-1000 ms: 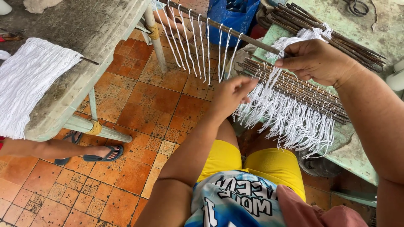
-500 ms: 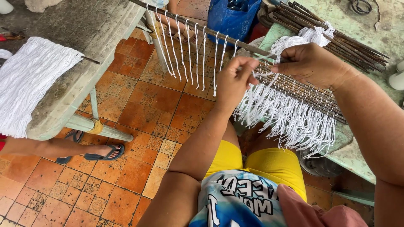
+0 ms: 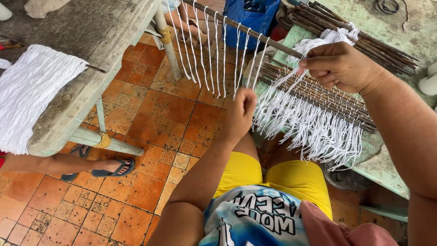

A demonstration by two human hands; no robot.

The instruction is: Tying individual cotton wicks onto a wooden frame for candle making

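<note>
A thin brown stick (image 3: 241, 27) runs from upper left toward my right hand (image 3: 341, 66), with several white strings (image 3: 214, 54) hanging from it in loops. My right hand grips the stick's near end together with a bunch of loose white string (image 3: 318, 41). My left hand (image 3: 241, 109) is below the stick, fingers closed on the lower end of one white string (image 3: 277, 82) that stretches up to my right hand. Under my right hand lie several more sticks (image 3: 318, 98) hung with white fringe on a green table (image 3: 387, 168).
A grey concrete bench (image 3: 86, 54) at left carries a white woven string piece (image 3: 27, 95). Another person's leg and sandalled foot (image 3: 109, 168) rest on the orange tiled floor (image 3: 150, 123). A blue bag (image 3: 255, 18) and a pile of bare sticks (image 3: 364, 36) lie beyond.
The stick with hanging strings has moved down and toward me. My left hand has dropped below the stick and pulled a string taut from my right hand.
</note>
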